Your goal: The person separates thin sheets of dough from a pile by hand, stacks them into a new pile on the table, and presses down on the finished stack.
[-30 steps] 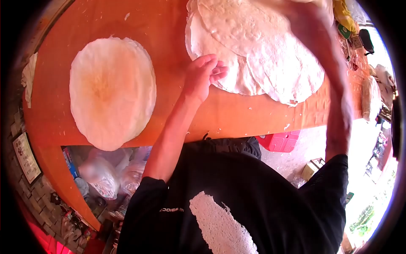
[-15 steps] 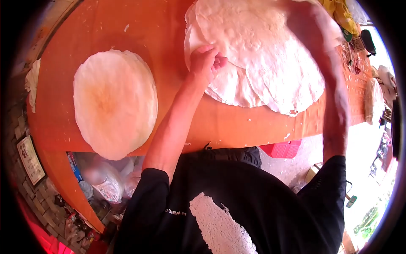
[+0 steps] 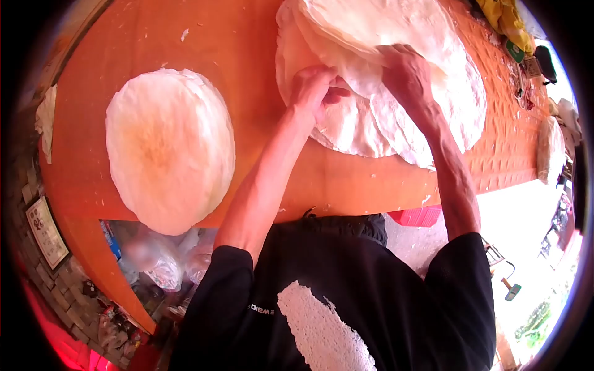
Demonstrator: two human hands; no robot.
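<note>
A wide pile of thin, pale flatbreads (image 3: pixel 445 117) lies at the top middle of the table. My left hand (image 3: pixel 314 91) is curled at the pile's left edge, thumb and fingers closed on a flatbread's edge. With closed fingers, my right hand (image 3: pixel 405 71) grips the near edge of a top flatbread (image 3: pixel 365 25), which is lifted and folded back. Its fingertips are partly hidden by the hand. To the left sits a second, neat stack of flatbreads (image 3: pixel 170 148), browned in the middle, with neither hand on it.
The orange table (image 3: pixel 260 37) has scattered crumbs and a bumpy right side. Yellow cloth (image 3: pixel 504 21), a black item (image 3: pixel 545 65) and a wrapped bundle (image 3: pixel 549 148) are along its right edge. A red crate (image 3: pixel 417 216) and plastic bags (image 3: pixel 164 266) are under the table.
My right hand has come back from the pile's far side toward me and left, drawing the top flatbread over. My left hand has shifted slightly right.
</note>
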